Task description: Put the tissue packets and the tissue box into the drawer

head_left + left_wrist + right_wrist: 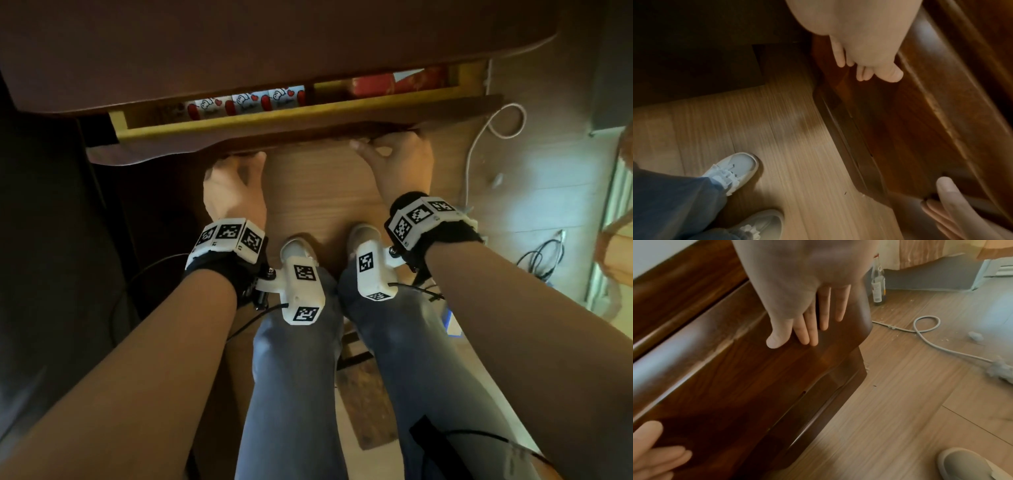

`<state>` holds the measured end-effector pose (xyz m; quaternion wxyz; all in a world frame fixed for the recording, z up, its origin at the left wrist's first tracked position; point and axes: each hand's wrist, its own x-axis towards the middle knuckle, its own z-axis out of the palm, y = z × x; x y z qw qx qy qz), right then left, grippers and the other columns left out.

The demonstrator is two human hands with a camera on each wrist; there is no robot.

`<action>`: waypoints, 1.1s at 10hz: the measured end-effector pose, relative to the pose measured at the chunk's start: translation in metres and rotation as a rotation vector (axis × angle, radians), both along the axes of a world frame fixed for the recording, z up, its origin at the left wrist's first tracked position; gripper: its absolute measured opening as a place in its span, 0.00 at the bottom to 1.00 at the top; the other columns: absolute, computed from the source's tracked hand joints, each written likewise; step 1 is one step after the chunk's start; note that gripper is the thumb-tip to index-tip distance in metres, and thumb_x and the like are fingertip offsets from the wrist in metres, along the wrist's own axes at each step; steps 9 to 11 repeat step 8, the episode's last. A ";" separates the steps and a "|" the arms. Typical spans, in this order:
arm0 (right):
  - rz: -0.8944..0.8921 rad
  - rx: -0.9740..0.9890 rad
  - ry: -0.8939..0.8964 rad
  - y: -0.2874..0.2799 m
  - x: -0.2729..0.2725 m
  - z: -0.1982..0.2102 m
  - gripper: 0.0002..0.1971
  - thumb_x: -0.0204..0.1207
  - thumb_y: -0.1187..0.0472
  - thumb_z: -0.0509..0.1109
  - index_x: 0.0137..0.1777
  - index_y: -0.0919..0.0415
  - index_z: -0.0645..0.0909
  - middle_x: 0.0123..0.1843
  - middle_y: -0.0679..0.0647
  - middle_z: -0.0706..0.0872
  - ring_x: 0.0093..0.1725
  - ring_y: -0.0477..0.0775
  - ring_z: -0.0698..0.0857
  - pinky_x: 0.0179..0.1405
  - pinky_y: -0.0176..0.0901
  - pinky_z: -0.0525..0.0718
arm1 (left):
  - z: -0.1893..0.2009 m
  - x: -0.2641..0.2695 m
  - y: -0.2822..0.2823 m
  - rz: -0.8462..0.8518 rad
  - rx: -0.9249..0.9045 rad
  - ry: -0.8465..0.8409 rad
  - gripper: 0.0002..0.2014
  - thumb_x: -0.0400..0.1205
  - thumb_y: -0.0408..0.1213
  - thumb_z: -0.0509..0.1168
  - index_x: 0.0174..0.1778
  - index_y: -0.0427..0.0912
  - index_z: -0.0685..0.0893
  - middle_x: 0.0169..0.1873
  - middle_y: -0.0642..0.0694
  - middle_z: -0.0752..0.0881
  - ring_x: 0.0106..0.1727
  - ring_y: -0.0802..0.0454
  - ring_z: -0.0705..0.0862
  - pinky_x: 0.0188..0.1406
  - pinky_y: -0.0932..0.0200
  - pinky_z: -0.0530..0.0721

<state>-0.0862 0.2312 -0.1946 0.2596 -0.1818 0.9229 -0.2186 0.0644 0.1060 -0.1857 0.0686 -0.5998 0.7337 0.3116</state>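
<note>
The dark wooden drawer (294, 135) under the desk stands only a narrow gap open. Inside, on the left, lie several white tissue packets (246, 102) with red hearts. A red tissue box (373, 85) lies in the right compartment. My left hand (236, 174) presses flat on the drawer front (900, 113), fingers straight. My right hand (394, 154) does the same further right, its straight fingers (813, 321) spread on the drawer front (735, 369). Neither hand holds anything.
The desk top (274, 44) overhangs the drawer. My legs and white shoes (298, 246) stand on the wood floor just before it. A white cable (479, 150) loops on the floor to the right. A glass bottle (878, 280) stands by the wall.
</note>
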 end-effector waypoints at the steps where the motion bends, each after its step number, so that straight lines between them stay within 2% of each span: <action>1: 0.029 -0.031 0.028 -0.009 -0.010 -0.012 0.22 0.70 0.40 0.69 0.45 0.59 0.89 0.45 0.56 0.93 0.51 0.57 0.87 0.51 0.49 0.83 | -0.015 -0.008 -0.008 0.075 -0.025 0.040 0.21 0.82 0.54 0.58 0.53 0.41 0.86 0.55 0.37 0.87 0.58 0.38 0.82 0.58 0.49 0.79; 2: 0.040 -0.083 0.067 -0.019 -0.018 -0.023 0.21 0.70 0.39 0.68 0.43 0.56 0.90 0.41 0.54 0.92 0.47 0.57 0.87 0.45 0.50 0.84 | -0.026 -0.016 -0.016 0.099 -0.059 0.097 0.20 0.82 0.53 0.57 0.53 0.41 0.86 0.55 0.38 0.87 0.58 0.39 0.83 0.62 0.47 0.79; 3: 0.055 -0.106 0.104 -0.027 -0.026 -0.034 0.22 0.71 0.39 0.66 0.37 0.57 0.89 0.35 0.55 0.91 0.40 0.57 0.87 0.40 0.50 0.84 | -0.034 -0.024 -0.023 0.105 -0.101 0.148 0.20 0.83 0.52 0.56 0.54 0.39 0.85 0.55 0.38 0.86 0.58 0.40 0.83 0.61 0.50 0.78; 4: 0.098 -0.110 0.121 -0.035 -0.032 -0.040 0.25 0.72 0.39 0.64 0.32 0.62 0.86 0.30 0.57 0.89 0.31 0.57 0.85 0.37 0.52 0.83 | -0.039 -0.030 -0.031 0.099 -0.113 0.146 0.22 0.83 0.51 0.55 0.55 0.38 0.84 0.58 0.37 0.84 0.61 0.39 0.81 0.63 0.49 0.77; 5: 0.112 -0.117 0.137 -0.039 -0.037 -0.047 0.28 0.72 0.38 0.62 0.31 0.65 0.84 0.28 0.59 0.87 0.28 0.58 0.83 0.36 0.54 0.83 | -0.043 -0.034 -0.037 0.078 -0.115 0.111 0.23 0.84 0.53 0.54 0.57 0.38 0.84 0.61 0.36 0.83 0.64 0.38 0.79 0.64 0.48 0.76; 6: 0.099 -0.124 0.091 -0.036 -0.034 -0.045 0.26 0.74 0.41 0.63 0.34 0.66 0.84 0.32 0.60 0.89 0.33 0.60 0.85 0.40 0.54 0.83 | -0.044 -0.032 -0.035 0.082 -0.100 0.114 0.23 0.84 0.51 0.53 0.57 0.37 0.83 0.61 0.36 0.82 0.64 0.38 0.79 0.64 0.48 0.76; 7: 0.109 -0.152 -0.045 -0.036 -0.033 -0.042 0.23 0.77 0.44 0.63 0.48 0.65 0.86 0.45 0.62 0.91 0.48 0.61 0.87 0.54 0.54 0.85 | -0.039 -0.032 -0.031 0.029 -0.071 0.140 0.20 0.85 0.49 0.53 0.60 0.38 0.81 0.63 0.35 0.81 0.66 0.38 0.78 0.65 0.48 0.76; 8: 0.092 -0.035 -0.384 -0.030 -0.030 -0.032 0.28 0.77 0.40 0.61 0.63 0.63 0.81 0.61 0.59 0.87 0.60 0.56 0.85 0.61 0.45 0.80 | -0.022 -0.030 -0.023 -0.012 0.072 0.128 0.18 0.84 0.48 0.54 0.59 0.41 0.82 0.59 0.36 0.83 0.60 0.40 0.82 0.53 0.55 0.76; 11: 0.092 -0.035 -0.384 -0.030 -0.030 -0.032 0.28 0.77 0.40 0.61 0.63 0.63 0.81 0.61 0.59 0.87 0.60 0.56 0.85 0.61 0.45 0.80 | -0.022 -0.030 -0.023 -0.012 0.072 0.128 0.18 0.84 0.48 0.54 0.59 0.41 0.82 0.59 0.36 0.83 0.60 0.40 0.82 0.53 0.55 0.76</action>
